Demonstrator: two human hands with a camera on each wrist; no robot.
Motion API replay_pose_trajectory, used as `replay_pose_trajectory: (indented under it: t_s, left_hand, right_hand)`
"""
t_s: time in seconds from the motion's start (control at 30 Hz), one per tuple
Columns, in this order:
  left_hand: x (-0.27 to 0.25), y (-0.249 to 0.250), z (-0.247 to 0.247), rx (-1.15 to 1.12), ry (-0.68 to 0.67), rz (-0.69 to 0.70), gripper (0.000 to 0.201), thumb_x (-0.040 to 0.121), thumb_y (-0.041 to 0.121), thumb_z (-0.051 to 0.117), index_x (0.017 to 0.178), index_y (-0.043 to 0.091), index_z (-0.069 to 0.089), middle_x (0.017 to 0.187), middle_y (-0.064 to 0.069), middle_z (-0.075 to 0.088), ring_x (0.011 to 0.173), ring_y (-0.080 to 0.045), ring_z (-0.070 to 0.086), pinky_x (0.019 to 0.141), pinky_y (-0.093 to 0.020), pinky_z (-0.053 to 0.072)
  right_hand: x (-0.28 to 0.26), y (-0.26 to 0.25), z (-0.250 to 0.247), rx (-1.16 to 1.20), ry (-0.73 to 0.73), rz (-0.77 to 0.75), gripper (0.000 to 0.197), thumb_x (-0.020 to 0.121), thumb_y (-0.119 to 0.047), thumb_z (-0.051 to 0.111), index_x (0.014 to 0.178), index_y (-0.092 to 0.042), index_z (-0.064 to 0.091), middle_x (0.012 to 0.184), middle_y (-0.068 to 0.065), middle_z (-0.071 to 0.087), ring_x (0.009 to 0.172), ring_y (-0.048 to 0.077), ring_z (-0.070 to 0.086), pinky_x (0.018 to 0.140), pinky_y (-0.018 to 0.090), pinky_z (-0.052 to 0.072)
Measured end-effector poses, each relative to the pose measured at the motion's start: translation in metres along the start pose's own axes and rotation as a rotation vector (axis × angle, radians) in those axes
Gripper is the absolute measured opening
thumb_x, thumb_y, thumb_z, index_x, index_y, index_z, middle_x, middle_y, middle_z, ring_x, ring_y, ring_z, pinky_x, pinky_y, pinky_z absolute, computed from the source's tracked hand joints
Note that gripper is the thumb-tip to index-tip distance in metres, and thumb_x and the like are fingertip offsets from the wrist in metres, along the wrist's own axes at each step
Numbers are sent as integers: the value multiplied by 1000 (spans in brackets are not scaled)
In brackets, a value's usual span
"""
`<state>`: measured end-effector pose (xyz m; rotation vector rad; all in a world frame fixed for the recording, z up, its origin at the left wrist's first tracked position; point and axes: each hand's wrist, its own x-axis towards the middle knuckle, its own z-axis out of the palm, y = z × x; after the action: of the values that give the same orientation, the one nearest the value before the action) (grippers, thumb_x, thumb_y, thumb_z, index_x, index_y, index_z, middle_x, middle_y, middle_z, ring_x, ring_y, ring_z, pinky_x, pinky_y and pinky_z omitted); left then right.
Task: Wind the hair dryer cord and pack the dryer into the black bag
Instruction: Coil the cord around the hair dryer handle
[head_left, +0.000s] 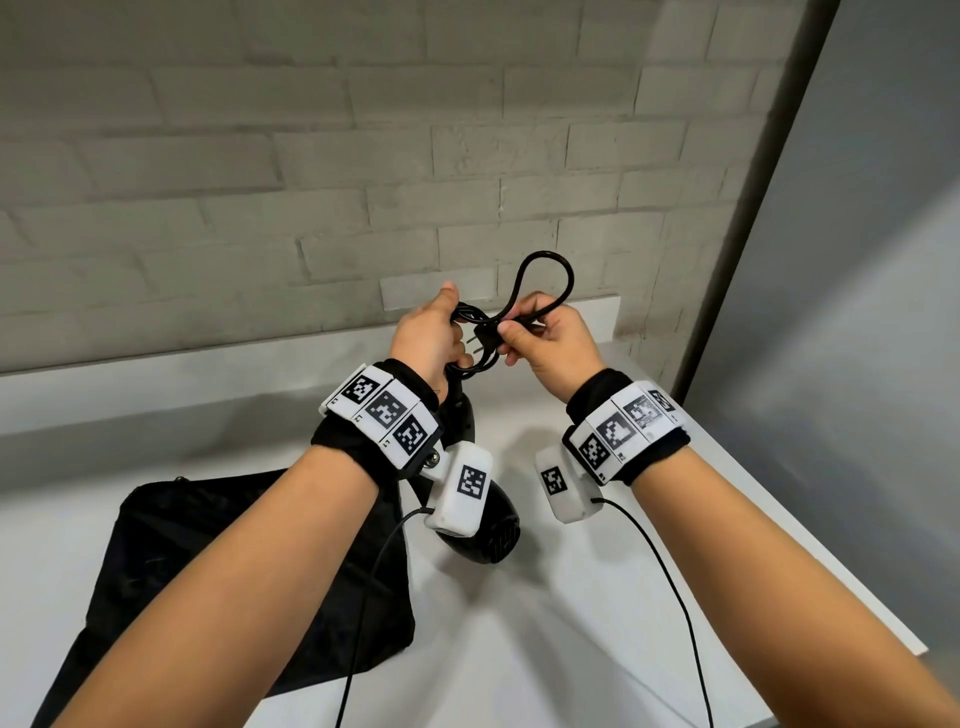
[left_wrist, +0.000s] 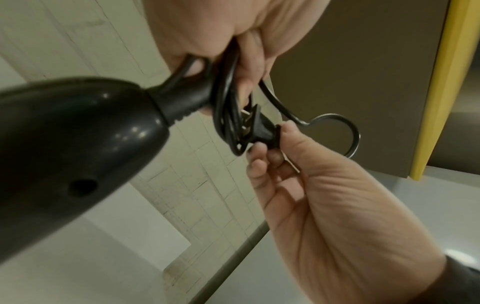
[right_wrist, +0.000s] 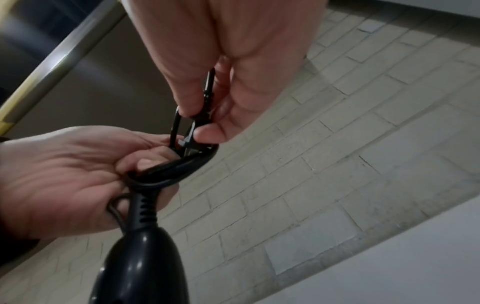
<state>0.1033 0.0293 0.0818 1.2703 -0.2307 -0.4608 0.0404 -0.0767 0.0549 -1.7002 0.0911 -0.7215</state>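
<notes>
The left hand (head_left: 426, 338) has its fingers (right_wrist: 145, 162) curled round the wound coils of the cord (left_wrist: 226, 107), bunched just above the hair dryer (left_wrist: 78, 148), so the dryer hangs from that grip clear of the counter (head_left: 519, 649). The right hand (head_left: 545, 338) pinches the plug (left_wrist: 262, 131) between thumb and fingertips, prongs aimed into the coils, probably to tuck the end through and lock the winding; a free loop stands above. The black bag (head_left: 208, 561) lies flat near the counter's left front edge, waiting.
</notes>
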Motion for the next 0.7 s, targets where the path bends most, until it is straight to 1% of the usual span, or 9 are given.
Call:
replay_pose_trajectory:
  t_s: [0.1,0.17,0.27,0.33,0.43,0.5,0.57,0.63,0.7]
  left_hand:
    - [1,1,-2,29,19,8,38,96,34,44,64,16,36,24,9,27,20,-6,24,40,-24,25]
    - [1,1,-2,70,13,16,39,96,36,44,63,16,37,24,8,28,19,-6,24,42,-25,25]
    - [-2,-1,2,154,-5,60,40,96,37,42,62,16,39,26,11,30,20,-5,25,44,-25,28]
    - [-4,-1,5,163,-13,75,39,97,37,41,63,17,40,32,10,33,21,-4,26,44,-25,28]
    - [-7,-1,9,176,-36,82,37,97,37,40,66,17,43,28,10,34,20,-3,27,42,-22,27]
    - [-12,-1,12,183,-63,83,37,98,35,40,66,16,43,25,10,35,20,-2,27,36,-16,27]
    - [-18,1,14,164,-109,70,37,98,34,39,67,15,44,24,9,34,20,-1,27,31,-12,25]
    - [-23,3,16,148,-160,39,36,99,33,38,68,16,43,23,8,33,19,-1,28,31,-12,24]
    - [-24,4,16,175,-188,10,33,98,35,38,71,19,48,24,9,32,20,-2,27,32,-13,24]
  right_hand:
    - [-1,-1,2,-28,-57,0,28,84,8,53,71,-17,52,63,8,54,45,1,57,49,14,49]
    - [-2,0,3,-30,-39,-7,27,84,8,54,71,-17,52,62,8,54,45,2,56,49,15,50]
    - [-3,3,7,-9,94,-23,29,83,6,56,70,-19,45,62,6,56,44,2,56,50,19,51]
    - [-4,5,12,1,195,-32,32,82,5,58,68,-20,43,63,3,56,48,7,57,54,24,51]
    - [-5,9,18,-148,289,-91,38,76,-1,65,63,-26,41,62,-2,54,57,13,54,60,26,47]
    - [-5,11,21,-242,318,-146,41,73,-4,68,63,-33,40,70,2,56,67,19,56,66,29,47]
    - [-6,13,22,-238,327,-158,35,71,-9,63,69,-34,39,78,3,55,72,23,57,71,34,49]
    - [-6,13,22,-136,258,-114,29,70,-10,54,83,-31,40,83,-5,52,73,14,56,71,33,51]
    - [-4,14,19,-81,102,-101,37,74,1,44,101,-25,42,86,-7,54,72,2,58,68,26,52]
